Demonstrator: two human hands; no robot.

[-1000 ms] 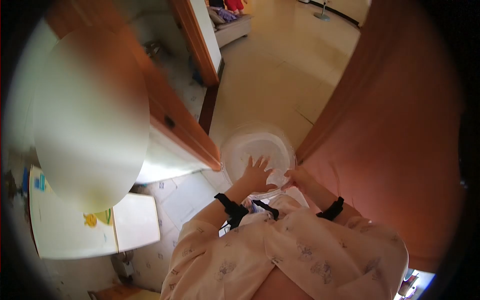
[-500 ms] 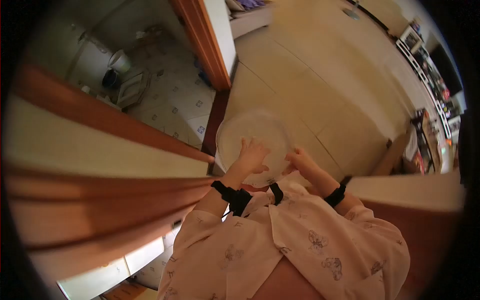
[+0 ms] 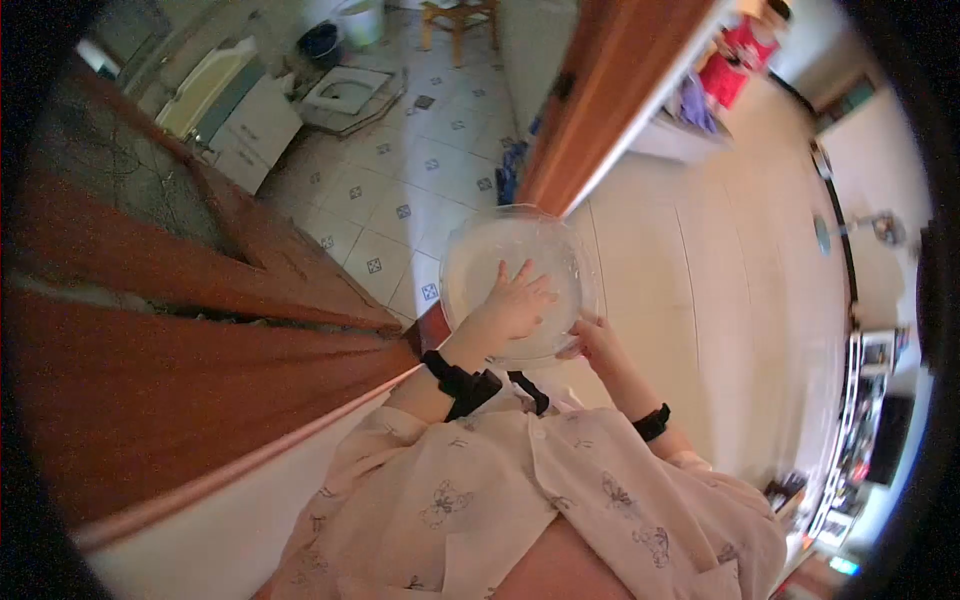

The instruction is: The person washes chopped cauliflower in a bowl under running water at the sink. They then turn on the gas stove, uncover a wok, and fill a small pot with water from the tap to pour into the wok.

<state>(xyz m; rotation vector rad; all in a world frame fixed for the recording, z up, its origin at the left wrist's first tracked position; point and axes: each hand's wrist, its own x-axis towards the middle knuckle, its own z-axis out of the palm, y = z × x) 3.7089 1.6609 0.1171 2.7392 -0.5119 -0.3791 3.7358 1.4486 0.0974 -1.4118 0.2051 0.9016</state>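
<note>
A clear, round basin (image 3: 468, 262) is held in front of the person's body, at the threshold between a tiled room and a pale-floored one. The left hand (image 3: 520, 303) is wide open, fingers spread over the inside of the basin; it may be touching the bottom, but the blur and transparency make that hard to tell. The right hand (image 3: 596, 344) is closed on the near right part of the rim. Both wrists wear black straps. Left of the basin stands a brown door (image 3: 200, 370); past it, on the tiled floor (image 3: 395, 235), are a squat toilet (image 3: 342, 92) and a drawer cabinet (image 3: 248, 132). To the upper right, a person in red (image 3: 740, 58) is near a purple cloth (image 3: 694, 105).
</note>
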